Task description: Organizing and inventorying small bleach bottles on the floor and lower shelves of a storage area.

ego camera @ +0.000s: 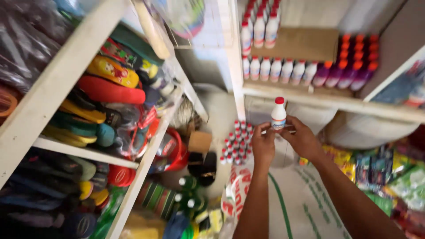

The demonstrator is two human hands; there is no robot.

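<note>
A small white bottle with a red cap (278, 114) is held upright in front of me, below a wooden shelf (310, 99). My left hand (263, 144) pinches its lower left side. My right hand (302, 138) grips the lower right side. On the shelf above stands a row of matching white bottles (274, 68), with more stacked on a cardboard box (303, 43). Beside them are purple bottles with orange caps (349, 66). On the floor lies a pack of several small red-capped bottles (237, 141).
A white shelving unit (57, 84) on the left is packed with colourful flip-flops and bagged goods. Large white sacks (354, 128) sit under the bottle shelf. Colourful snack packets (389, 177) lie at right. A printed white sack (292, 208) is below my arms.
</note>
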